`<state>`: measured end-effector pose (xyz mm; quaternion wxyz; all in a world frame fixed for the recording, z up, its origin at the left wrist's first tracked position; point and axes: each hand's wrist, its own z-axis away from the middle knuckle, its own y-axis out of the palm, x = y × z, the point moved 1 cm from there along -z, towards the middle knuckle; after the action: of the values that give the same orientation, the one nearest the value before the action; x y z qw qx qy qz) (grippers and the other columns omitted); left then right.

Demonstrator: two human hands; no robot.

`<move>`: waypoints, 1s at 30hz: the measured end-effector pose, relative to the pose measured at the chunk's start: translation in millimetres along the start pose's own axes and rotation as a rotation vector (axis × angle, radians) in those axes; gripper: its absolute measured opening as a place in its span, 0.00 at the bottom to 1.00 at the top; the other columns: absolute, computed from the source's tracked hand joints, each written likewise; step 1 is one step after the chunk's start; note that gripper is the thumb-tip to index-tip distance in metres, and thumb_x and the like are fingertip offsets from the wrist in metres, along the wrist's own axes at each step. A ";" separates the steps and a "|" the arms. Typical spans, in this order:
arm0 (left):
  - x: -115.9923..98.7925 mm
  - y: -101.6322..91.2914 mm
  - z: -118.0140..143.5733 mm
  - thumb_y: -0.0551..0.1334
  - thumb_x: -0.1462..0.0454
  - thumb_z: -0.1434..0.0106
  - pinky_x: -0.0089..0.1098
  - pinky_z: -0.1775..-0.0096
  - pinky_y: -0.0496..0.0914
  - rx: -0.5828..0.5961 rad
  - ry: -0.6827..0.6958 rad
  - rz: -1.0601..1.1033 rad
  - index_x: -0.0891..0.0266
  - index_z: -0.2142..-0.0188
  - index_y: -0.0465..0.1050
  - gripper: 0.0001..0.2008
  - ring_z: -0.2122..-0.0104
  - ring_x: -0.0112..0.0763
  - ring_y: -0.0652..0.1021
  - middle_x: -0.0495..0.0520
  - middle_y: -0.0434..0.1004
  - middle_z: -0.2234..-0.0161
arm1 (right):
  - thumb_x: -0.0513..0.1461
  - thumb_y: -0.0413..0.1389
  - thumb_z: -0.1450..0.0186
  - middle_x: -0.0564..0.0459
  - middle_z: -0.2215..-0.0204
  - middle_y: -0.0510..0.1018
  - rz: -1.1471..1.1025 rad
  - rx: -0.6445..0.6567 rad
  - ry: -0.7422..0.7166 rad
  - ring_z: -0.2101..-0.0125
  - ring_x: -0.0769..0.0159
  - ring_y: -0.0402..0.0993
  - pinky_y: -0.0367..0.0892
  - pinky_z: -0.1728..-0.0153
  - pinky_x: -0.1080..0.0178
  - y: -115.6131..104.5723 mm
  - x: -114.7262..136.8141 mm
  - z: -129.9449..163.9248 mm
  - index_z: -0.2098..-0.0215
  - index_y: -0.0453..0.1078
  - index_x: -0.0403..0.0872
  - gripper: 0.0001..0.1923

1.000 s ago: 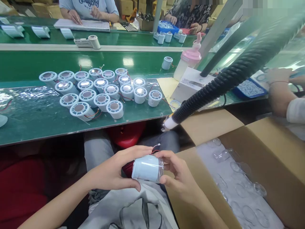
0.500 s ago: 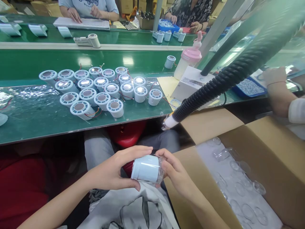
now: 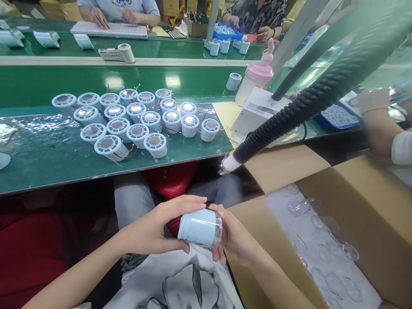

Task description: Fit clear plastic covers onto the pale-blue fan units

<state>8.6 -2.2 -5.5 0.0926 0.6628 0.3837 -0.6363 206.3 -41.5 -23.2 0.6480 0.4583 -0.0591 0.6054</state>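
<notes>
While grasping the blue cup [image 3: 197, 228] in the left hand [image 3: 156, 226], now shifts the right hand [image 3: 237, 235] from pinching to cradling the clear cover [image 3: 219, 228], seemingly steadying it.

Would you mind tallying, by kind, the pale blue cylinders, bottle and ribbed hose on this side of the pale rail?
Pale blue cylinders: 22 (20 grouped, 1 standing apart, 1 held cylinder between the left hand and right hand)
Pink-lidded bottle: 1
Ribbed black hose: 1
Total: 24, leaving out the partly visible white thing at the left edge
</notes>
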 end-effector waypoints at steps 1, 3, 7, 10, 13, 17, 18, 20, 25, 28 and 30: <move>-0.4 0.2 -0.4 0.68 0.66 0.45 0.44 0.43 0.62 -0.004 -0.006 0.005 0.48 0.39 0.54 0.38 0.42 0.44 0.66 0.59 0.60 0.39 | 0.63 0.46 0.42 0.54 0.88 0.73 -0.008 0.008 0.034 0.91 0.74 0.66 0.58 0.92 0.76 0.3 0.1 -0.1 0.72 0.65 0.44 0.30; -1.5 0.8 -0.8 0.68 0.67 0.44 0.43 0.44 0.63 -0.013 -0.023 0.015 0.48 0.40 0.56 0.35 0.43 0.43 0.67 0.58 0.61 0.40 | 0.64 0.41 0.40 0.52 0.88 0.73 -0.003 0.037 0.083 0.92 0.77 0.64 0.55 0.92 0.77 0.4 -0.3 -0.7 0.77 0.66 0.42 0.35; -4.2 1.7 -0.5 0.67 0.66 0.44 0.42 0.44 0.63 -0.038 -0.107 0.065 0.52 0.42 0.60 0.31 0.44 0.44 0.67 0.59 0.64 0.43 | 0.66 0.36 0.41 0.53 0.86 0.70 0.091 0.076 0.032 0.92 0.77 0.62 0.50 0.94 0.76 -2.3 -3.2 -0.7 0.76 0.67 0.41 0.40; -7.1 2.3 0.0 0.67 0.64 0.43 0.40 0.47 0.67 -0.059 -0.229 0.189 0.54 0.44 0.61 0.28 0.47 0.44 0.70 0.58 0.65 0.45 | 0.65 0.42 0.40 0.54 0.79 0.72 0.252 0.004 -0.234 0.83 0.71 0.70 0.61 0.88 0.73 -7.7 -3.8 3.9 0.61 0.67 0.43 0.35; -9.7 4.1 0.9 0.65 0.62 0.41 0.37 0.52 0.71 -0.069 -0.347 0.370 0.55 0.44 0.61 0.26 0.50 0.43 0.72 0.58 0.66 0.47 | 0.61 0.52 0.42 0.44 0.53 0.71 0.513 -0.078 -0.591 0.61 0.60 0.74 0.73 0.64 0.60 -14.2 -1.2 10.1 0.44 0.57 0.50 0.35; -9.4 6.7 1.5 0.64 0.59 0.40 0.37 0.53 0.71 -0.094 -0.426 0.485 0.53 0.43 0.61 0.26 0.51 0.42 0.73 0.57 0.65 0.47 | 0.40 0.63 0.41 0.49 0.36 0.54 1.010 -0.037 -1.022 0.42 0.54 0.58 0.61 0.44 0.49 -17.0 5.5 13.5 0.38 0.49 0.62 0.39; -8.6 6.7 1.5 0.64 0.58 0.40 0.37 0.54 0.72 -0.102 -0.436 0.496 0.53 0.43 0.61 0.26 0.52 0.42 0.74 0.56 0.66 0.48 | 0.35 0.62 0.41 0.51 0.38 0.58 1.074 -0.011 -1.073 0.42 0.55 0.59 0.60 0.44 0.50 -16.7 6.9 13.5 0.39 0.52 0.64 0.38; -6.8 5.8 1.4 0.65 0.57 0.41 0.37 0.55 0.72 -0.101 -0.443 0.507 0.51 0.43 0.61 0.27 0.53 0.42 0.74 0.56 0.67 0.48 | 0.32 0.62 0.41 0.52 0.41 0.65 1.047 0.004 -1.040 0.43 0.57 0.62 0.62 0.44 0.52 -15.9 8.3 12.8 0.41 0.58 0.64 0.35; -4.1 1.0 2.9 0.69 0.64 0.46 0.41 0.44 0.64 -0.034 -0.372 0.425 0.44 0.39 0.57 0.37 0.40 0.47 0.63 0.53 0.55 0.36 | 0.44 0.64 0.42 0.52 0.48 0.73 0.430 -0.007 -0.571 0.52 0.57 0.72 0.71 0.53 0.55 -15.3 2.4 9.2 0.46 0.66 0.61 0.26; -3.6 0.2 3.7 0.66 0.66 0.42 0.43 0.44 0.65 -0.020 -0.404 0.529 0.47 0.38 0.56 0.35 0.42 0.44 0.67 0.55 0.56 0.36 | 0.44 0.65 0.45 0.52 0.51 0.74 0.287 -0.001 -0.455 0.60 0.61 0.76 0.73 0.58 0.58 -16.0 0.3 8.3 0.49 0.70 0.59 0.25; -3.3 1.0 3.1 0.66 0.67 0.42 0.43 0.45 0.66 -0.022 -0.437 0.622 0.49 0.38 0.56 0.35 0.45 0.43 0.70 0.56 0.58 0.38 | 0.43 0.68 0.48 0.53 0.48 0.72 0.328 -0.020 -0.452 0.61 0.62 0.76 0.74 0.59 0.59 -17.7 1.2 7.8 0.51 0.73 0.59 0.25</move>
<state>7.2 -6.1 -3.4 0.3679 0.5952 0.1420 -0.7001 225.2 -43.1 -27.2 0.5161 0.5597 -0.2815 0.5840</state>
